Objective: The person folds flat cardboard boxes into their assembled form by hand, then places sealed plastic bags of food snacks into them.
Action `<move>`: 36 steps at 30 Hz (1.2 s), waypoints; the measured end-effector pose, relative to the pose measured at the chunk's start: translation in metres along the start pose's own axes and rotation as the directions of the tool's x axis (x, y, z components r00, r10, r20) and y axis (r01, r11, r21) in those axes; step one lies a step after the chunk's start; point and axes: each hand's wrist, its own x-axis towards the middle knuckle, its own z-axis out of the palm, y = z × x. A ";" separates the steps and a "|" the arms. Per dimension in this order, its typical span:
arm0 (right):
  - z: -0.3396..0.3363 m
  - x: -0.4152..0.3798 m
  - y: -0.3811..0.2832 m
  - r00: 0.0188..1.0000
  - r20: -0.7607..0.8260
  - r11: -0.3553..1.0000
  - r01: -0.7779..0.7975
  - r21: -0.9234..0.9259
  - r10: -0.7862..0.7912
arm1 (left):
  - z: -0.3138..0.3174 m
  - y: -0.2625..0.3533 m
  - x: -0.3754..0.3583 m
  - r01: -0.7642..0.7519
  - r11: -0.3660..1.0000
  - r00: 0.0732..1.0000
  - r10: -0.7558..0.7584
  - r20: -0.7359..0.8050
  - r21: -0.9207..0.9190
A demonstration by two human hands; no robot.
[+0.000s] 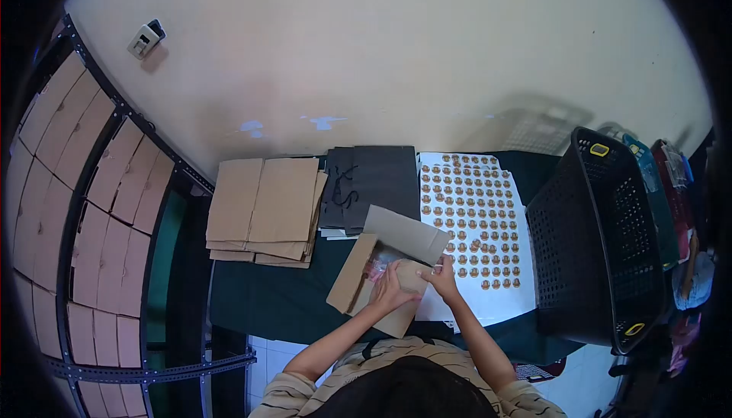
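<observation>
An open cardboard box with raised flaps sits at the front of the dark-green-covered table, right before my body. Something clear and pinkish shows inside it, partly covered by my arm. My left hand lies over the box's near side, its thumb and fingers around a brown cardboard panel. At the right side, my right hand closes its thumb and fingers on the edge of the same box. Just beyond the right hand lies a white sheet with rows of round brown stickers.
Flattened cardboard boxes are stacked at the left, beside black paper bags with cord handles. A tall black plastic basket stands at the right. Metal shelving holding many boxes rises at the left. The wall bounds the back.
</observation>
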 end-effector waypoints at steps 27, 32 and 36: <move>0.019 0.013 -0.035 0.980 0.157 0.990 0.113 0.085 -0.125 | -0.026 -0.015 -0.004 -0.186 0.948 0.955 0.236 -0.179 0.257; 0.017 0.002 -0.044 0.976 0.185 0.992 0.105 0.072 -0.116 | -0.020 -0.026 -0.004 -0.177 0.935 0.951 0.243 -0.189 0.309; 0.019 0.000 -0.038 0.971 0.194 0.990 0.129 0.064 -0.139 | -0.014 -0.030 -0.005 -0.111 0.944 0.972 0.168 -0.166 0.310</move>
